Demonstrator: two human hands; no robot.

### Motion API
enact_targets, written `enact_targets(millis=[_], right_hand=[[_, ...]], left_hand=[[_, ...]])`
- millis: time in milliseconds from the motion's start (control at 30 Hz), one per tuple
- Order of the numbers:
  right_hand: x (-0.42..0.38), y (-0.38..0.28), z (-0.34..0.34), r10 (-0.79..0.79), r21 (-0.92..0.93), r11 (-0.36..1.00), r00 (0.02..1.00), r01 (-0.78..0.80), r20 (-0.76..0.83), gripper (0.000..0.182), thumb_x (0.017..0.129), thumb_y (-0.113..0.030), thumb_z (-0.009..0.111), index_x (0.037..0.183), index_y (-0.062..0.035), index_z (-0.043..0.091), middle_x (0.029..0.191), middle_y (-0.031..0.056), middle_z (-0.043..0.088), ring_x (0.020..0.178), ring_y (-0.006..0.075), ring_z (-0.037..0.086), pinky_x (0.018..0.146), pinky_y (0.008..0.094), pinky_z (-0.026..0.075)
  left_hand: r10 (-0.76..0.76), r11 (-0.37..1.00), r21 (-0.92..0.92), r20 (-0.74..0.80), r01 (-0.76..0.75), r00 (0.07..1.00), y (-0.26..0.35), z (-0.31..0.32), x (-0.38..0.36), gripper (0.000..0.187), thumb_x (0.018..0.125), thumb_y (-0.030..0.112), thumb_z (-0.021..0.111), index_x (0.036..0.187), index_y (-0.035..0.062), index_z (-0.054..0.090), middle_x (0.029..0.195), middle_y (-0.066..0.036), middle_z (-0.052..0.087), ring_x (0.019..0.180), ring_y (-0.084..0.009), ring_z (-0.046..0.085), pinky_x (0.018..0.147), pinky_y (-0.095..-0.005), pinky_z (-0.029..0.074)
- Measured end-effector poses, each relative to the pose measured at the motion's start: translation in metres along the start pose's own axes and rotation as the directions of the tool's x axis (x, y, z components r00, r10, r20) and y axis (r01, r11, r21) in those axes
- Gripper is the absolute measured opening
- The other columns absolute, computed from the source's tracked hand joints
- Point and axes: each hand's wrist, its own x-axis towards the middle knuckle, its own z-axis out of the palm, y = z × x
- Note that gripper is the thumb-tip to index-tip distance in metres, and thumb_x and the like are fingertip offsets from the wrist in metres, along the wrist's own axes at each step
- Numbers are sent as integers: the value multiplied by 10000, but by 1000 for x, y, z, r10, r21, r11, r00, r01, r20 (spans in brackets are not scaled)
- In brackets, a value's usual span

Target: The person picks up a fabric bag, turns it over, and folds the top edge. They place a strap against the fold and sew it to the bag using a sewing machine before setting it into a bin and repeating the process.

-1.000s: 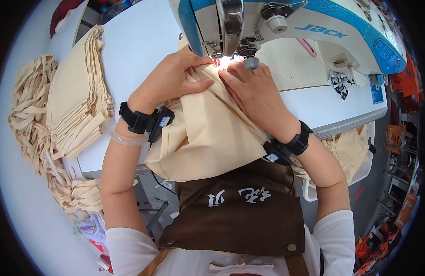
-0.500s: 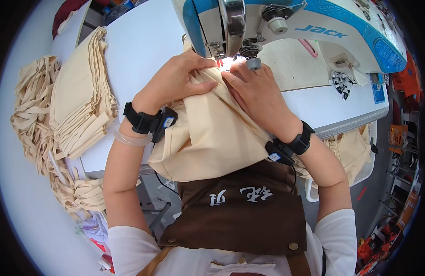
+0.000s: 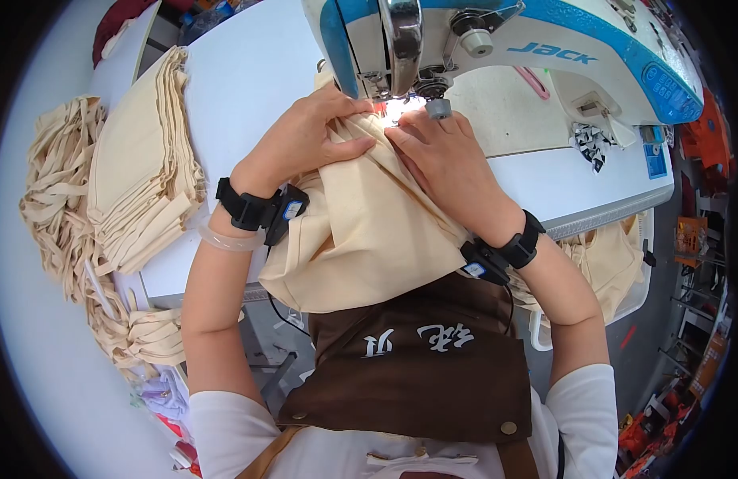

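Observation:
A cream fabric piece (image 3: 377, 231), perhaps a bag, drapes from the needle area of a blue and white sewing machine (image 3: 496, 49) down to my apron. My left hand (image 3: 317, 132) pinches a fold of it just left of the lit needle area, thumb on top. On the other side of the needle area, my right hand (image 3: 445, 152) presses and grips the fabric's edge, its fingertips close to the presser foot. The machine head and my hands partly hide the stitching spot.
On the left of the white table (image 3: 241, 96) lies a stack of cream fabric panels (image 3: 141, 152). Beside it hangs a heap of cream straps (image 3: 57, 191). A white bin (image 3: 624, 295) with more cream fabric stands below the table at right. Pink-handled tweezers (image 3: 532, 82) and a black-and-white scrap (image 3: 590, 146) lie behind.
Hardly anything differs. The fabric's lower edge has shifted very slightly, and both hands keep their places beside the needle area.

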Motion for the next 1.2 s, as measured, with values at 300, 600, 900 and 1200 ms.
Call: enact_targets(millis=[300,600,900,1200], right_hand=[[-11,-18,-10,-30,181,983,999,23,37,384,800,-115,687,1158,-21,588,1148,119,577,1123,280,533,987,413,397],[-34,-32,3,48,292,956,999,-38,-26,489,782,-115,700,1223,30,546,1227,182,543,1184,342,499,1039,457,370],[-49,-55,-25,138,864,136,873,-484,467,389,824,-49,642,1206,15,612,1173,169,655,1096,236,613,950,334,463],[-85,-65,-70,459,767,378,824,-518,331,233,892,-56,555,1082,41,649,797,201,672,714,220,647,693,361,499]], left_hand=[[9,998,-67,-138,-18,990,16,4,-35,311,740,150,835,985,14,701,1170,-78,608,984,-198,609,759,-272,504],[-29,958,-287,-140,-13,990,59,8,-73,165,726,-1,798,830,9,670,1118,-49,577,1016,-155,588,797,-264,491],[-130,607,-792,-184,-69,974,99,29,-82,431,697,-110,749,1086,18,614,1249,-83,518,1191,-149,518,1052,-287,415],[-212,747,-665,-226,8,951,153,45,-77,557,769,-102,582,1319,-41,514,1290,-90,559,1232,-167,532,1054,-284,420]])
